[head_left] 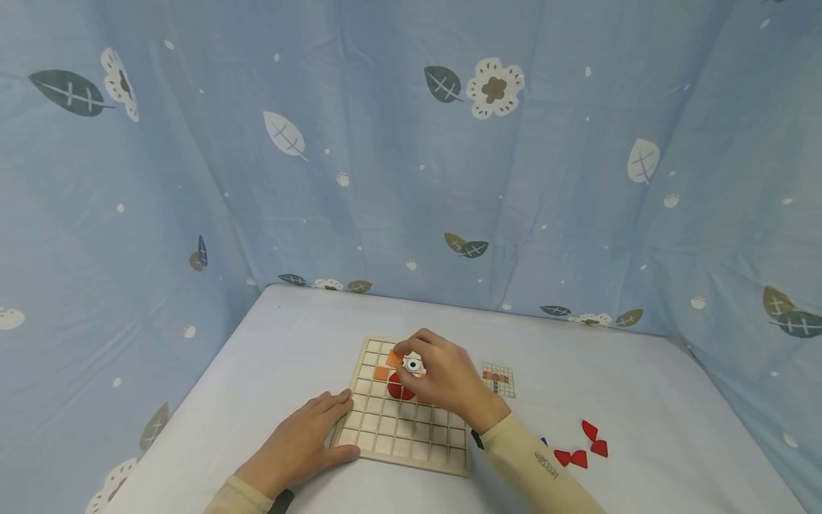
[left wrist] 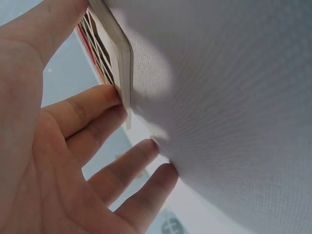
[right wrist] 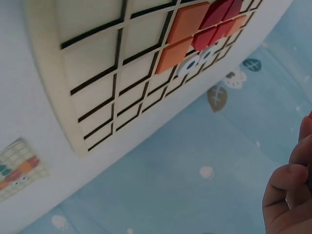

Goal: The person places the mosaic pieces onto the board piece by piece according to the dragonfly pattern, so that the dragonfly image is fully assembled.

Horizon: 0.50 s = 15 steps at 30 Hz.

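A wooden grid board (head_left: 379,425) lies on the white table under both hands. My left hand (head_left: 305,439) rests along its left side, thumb at the near corner. In the left wrist view, the fingertips (left wrist: 111,95) touch the board's edge, the fingers fairly straight. Between thumb and fingers, my right hand (head_left: 443,371) pinches an orange tile (head_left: 393,359) over the far part of the board. Rounded red pieces (head_left: 401,389) sit in the grid next to an orange tile (head_left: 382,373). Round white eye pieces (right wrist: 189,65) show beside them in the right wrist view.
Right of the board lies a small picture card (head_left: 504,385) with a gridded pattern. Several loose red pieces (head_left: 579,458) are farther right, and a blue piece (head_left: 544,441) peeks out beside the right sleeve. A blue patterned curtain (head_left: 385,178) stands behind the table.
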Available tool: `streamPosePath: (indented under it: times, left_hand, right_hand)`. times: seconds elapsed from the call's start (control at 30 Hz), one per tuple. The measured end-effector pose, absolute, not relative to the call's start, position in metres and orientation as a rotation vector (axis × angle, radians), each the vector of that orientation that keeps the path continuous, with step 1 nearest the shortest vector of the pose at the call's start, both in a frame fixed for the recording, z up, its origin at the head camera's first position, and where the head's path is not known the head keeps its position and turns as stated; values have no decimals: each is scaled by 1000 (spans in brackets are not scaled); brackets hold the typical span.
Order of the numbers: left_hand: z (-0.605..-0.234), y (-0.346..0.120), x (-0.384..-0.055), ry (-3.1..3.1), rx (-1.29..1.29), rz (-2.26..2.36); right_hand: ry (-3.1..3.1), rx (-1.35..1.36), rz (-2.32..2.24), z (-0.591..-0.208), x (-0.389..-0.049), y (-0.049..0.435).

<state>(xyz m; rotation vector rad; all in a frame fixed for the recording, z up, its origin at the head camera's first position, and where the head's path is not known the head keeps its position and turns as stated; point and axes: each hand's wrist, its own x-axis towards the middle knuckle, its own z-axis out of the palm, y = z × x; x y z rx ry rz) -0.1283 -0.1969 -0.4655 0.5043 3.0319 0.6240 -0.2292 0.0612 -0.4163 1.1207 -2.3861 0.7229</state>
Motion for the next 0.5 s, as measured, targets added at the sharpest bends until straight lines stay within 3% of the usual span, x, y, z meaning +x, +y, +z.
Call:
streamPosePath:
  times: [0.5]
  left_hand:
    - [-466,-199,-128,3054,546,624]
  right_hand:
    - [-2717,1231,552,-435,-239,30]
